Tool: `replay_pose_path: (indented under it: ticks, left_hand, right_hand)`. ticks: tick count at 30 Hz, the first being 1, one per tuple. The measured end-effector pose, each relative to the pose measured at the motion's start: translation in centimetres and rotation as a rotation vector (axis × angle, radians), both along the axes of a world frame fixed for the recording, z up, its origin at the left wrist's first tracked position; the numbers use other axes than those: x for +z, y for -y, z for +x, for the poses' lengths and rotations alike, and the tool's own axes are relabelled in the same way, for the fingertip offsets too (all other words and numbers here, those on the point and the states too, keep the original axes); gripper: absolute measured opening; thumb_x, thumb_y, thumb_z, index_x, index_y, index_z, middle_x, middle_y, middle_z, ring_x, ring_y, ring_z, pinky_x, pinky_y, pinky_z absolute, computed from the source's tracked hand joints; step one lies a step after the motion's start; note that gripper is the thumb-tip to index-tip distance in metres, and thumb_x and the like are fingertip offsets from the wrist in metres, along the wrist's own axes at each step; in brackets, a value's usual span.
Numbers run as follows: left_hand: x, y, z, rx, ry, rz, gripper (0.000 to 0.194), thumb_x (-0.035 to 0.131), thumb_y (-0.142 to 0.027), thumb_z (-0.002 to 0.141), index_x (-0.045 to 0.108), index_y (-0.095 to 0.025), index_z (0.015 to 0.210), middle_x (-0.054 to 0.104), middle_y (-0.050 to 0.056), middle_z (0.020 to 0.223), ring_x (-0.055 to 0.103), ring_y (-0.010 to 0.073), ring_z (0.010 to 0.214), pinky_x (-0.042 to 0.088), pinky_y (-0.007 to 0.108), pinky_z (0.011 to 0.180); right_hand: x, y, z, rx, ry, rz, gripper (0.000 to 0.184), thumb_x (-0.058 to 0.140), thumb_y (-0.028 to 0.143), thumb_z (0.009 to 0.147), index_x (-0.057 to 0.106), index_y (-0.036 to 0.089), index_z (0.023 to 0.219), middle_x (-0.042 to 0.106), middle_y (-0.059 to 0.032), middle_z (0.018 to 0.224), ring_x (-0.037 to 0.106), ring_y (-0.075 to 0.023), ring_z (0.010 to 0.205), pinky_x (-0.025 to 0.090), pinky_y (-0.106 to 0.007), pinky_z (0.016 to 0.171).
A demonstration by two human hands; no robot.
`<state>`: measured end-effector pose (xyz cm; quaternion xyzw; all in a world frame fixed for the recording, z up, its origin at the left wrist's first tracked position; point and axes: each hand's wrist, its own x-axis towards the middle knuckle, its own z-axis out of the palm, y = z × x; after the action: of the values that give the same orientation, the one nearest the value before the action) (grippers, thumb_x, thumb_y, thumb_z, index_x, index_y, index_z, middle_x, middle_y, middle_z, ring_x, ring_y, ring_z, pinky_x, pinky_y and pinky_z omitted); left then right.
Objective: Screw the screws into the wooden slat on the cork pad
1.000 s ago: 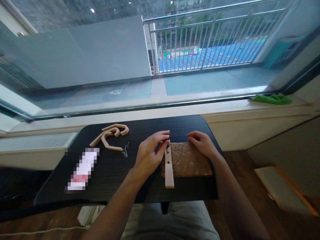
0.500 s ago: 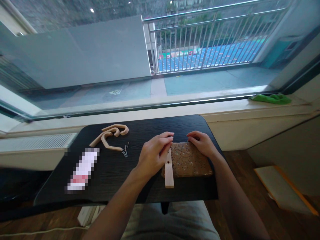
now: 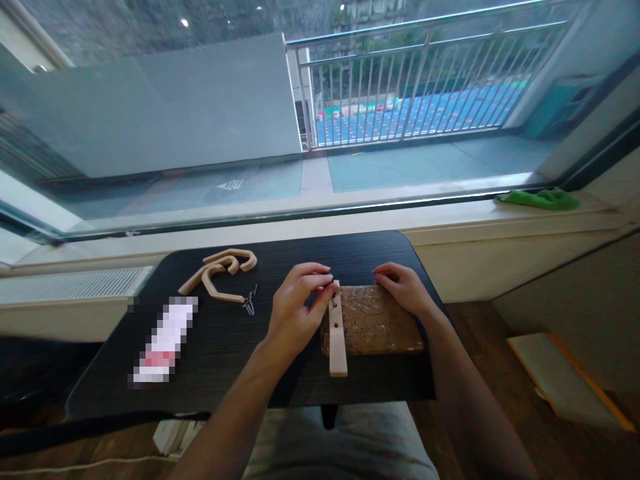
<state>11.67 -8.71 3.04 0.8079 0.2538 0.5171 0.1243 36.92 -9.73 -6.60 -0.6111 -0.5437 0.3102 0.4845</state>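
While the wooden strip lies across the brown block, its lower hole's bare.
What looks like a screw is at the upper one, so that bit's only part done; left hand's right there, fingers pinched, can't tell if gripping. Right hand's at the block's far edge, grip unclear too. Curved pieces and spare screws lie unused.

From our head, we look forward and down over the black rectangular wood-grained tabletop, close below, towards the wide glass window.
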Motion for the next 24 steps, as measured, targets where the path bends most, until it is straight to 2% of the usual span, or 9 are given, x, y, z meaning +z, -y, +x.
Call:
replay_pose_path:
  ticks: [4,7,9,11,15,18,24]
  left_hand:
    - [0.12,0.26,-0.17,-0.024,-0.031,-0.075,0.013,0.064,-0.018,0.09,0.065,-0.019,0.103,0.072,0.005,0.1,0.07,0.0135,0.086,0.062,0.022,0.067]
    - [0.08,0.39,-0.38,-0.034,-0.1,-0.086,0.023,0.059,-0.016,0.092,0.064,-0.02,0.115,0.073,0.007,0.107,0.071,0.016,0.094,0.062,0.029,0.08]
    - [0.01,0.41,-0.48,-0.052,-0.114,-0.061,0.025,0.056,-0.014,0.093,0.065,-0.021,0.115,0.072,0.007,0.11,0.07,0.0173,0.1,0.061,0.032,0.086]
    - [-0.09,0.4,-0.5,-0.067,-0.102,-0.046,0.023,0.059,-0.016,0.092,0.067,-0.022,0.113,0.071,0.007,0.108,0.069,0.0165,0.096,0.061,0.03,0.082]
    - [-0.16,0.41,-0.38,-0.001,-0.068,-0.043,0.016,0.068,-0.021,0.088,0.069,-0.023,0.103,0.065,0.002,0.094,0.063,0.0096,0.07,0.057,0.022,0.065]
    - [-0.05,0.42,-0.35,0.008,-0.057,-0.059,0.015,0.069,-0.017,0.087,0.069,-0.021,0.101,0.064,0.001,0.091,0.061,0.0085,0.068,0.055,0.021,0.065]
    - [0.06,0.37,-0.64,-0.038,-0.097,-0.101,0.027,0.065,-0.016,0.089,0.064,-0.022,0.115,0.07,0.001,0.093,0.066,0.0105,0.073,0.056,0.023,0.073]
  right_hand:
    - [0.06,0.04,-0.01,-0.009,0.027,0.0,0.015,0.064,0.035,0.078,0.071,0.022,0.084,0.074,-0.002,0.076,0.069,-0.0186,0.072,0.055,-0.033,0.072]
    - [0.01,0.05,-0.04,-0.01,0.021,0.007,0.016,0.064,0.035,0.078,0.071,0.022,0.084,0.074,-0.0021,0.076,0.069,-0.0185,0.072,0.055,-0.033,0.072]
    - [-0.04,0.04,-0.06,-0.011,0.014,0.006,0.016,0.064,0.035,0.078,0.07,0.023,0.084,0.074,-0.0019,0.076,0.069,-0.0184,0.071,0.055,-0.033,0.072]
    - [-0.08,0.02,-0.07,-0.012,0.009,0.004,0.016,0.063,0.035,0.078,0.07,0.023,0.084,0.074,-0.0019,0.076,0.069,-0.0184,0.071,0.054,-0.033,0.072]
    - [-0.03,0.04,-0.08,-0.008,-0.001,-0.003,0.016,0.062,0.033,0.077,0.07,0.022,0.085,0.074,-0.0023,0.077,0.068,-0.0187,0.071,0.054,-0.033,0.073]
    - [0.03,0.06,-0.11,-0.008,0.002,-0.006,0.016,0.062,0.034,0.076,0.069,0.023,0.084,0.073,-0.0022,0.077,0.068,-0.0189,0.072,0.054,-0.034,0.074]
    - [0.04,0.04,-0.13,-0.01,0.009,-0.011,0.015,0.062,0.034,0.077,0.069,0.023,0.083,0.073,-0.0023,0.076,0.068,-0.0189,0.071,0.054,-0.034,0.074]
